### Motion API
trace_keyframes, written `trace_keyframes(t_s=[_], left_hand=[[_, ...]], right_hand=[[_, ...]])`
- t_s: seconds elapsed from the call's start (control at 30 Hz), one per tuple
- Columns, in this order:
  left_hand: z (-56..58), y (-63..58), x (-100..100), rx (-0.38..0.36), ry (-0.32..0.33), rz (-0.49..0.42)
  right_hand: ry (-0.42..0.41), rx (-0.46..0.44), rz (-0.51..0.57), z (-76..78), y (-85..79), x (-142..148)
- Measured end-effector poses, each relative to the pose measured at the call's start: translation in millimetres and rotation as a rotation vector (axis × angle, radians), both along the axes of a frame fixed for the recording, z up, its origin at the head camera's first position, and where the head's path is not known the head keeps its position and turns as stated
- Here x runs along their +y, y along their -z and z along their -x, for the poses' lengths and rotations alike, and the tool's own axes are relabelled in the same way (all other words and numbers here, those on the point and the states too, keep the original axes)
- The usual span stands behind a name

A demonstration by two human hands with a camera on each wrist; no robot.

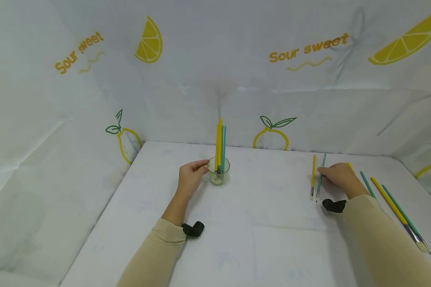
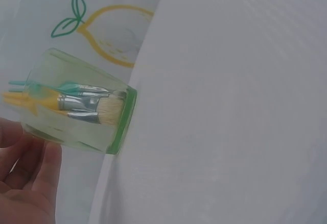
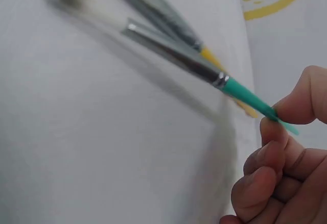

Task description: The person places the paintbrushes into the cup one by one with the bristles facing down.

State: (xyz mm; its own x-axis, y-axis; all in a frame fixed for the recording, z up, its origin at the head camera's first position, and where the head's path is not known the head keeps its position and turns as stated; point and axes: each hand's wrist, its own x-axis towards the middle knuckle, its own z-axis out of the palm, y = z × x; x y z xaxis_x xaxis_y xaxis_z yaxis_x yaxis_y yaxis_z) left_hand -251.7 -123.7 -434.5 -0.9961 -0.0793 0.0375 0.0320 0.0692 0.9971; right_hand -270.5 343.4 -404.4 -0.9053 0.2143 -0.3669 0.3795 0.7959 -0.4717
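Observation:
A clear greenish glass cup (image 1: 218,175) stands upright on the white table, with several yellow and teal paintbrushes (image 2: 76,101) in it, bristles down. My left hand (image 1: 192,177) holds the cup by its left side near the rim, thumb and fingers against the glass. Over at the right, my right hand (image 1: 339,177) pinches a teal paintbrush (image 3: 176,55) by its handle between thumb and forefinger, bristle end pointing down. That brush's shadow shows on the table beneath it. Close to its left lies a yellow paintbrush (image 1: 313,177).
To the right of my right hand lie more brushes, among them a thick yellow paintbrush (image 1: 389,201) and a long teal paintbrush (image 1: 404,213). A white cloth with lemon prints (image 1: 271,139) hangs behind the table (image 1: 273,247).

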Motion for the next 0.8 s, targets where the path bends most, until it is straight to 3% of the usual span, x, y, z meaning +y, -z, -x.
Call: trace_keyframes(t_s=[0.27,0.57,0.8], left_hand=[[-0.3,-0.4,1.7,-0.013,-0.009,-0.005],[-0.9,-1.6,1.3,-0.019,-0.013,-0.006],[0.2,-0.2,1.6,-0.009,-0.014,-0.016]], right_hand=[[-0.010,0.201,0.202,-0.7,-16.8,-10.3],[-0.033,0.299,0.350,0.9,-42.5,-65.7],[-0.120,0.383,0.449,1.5,-49.6,-101.4]])
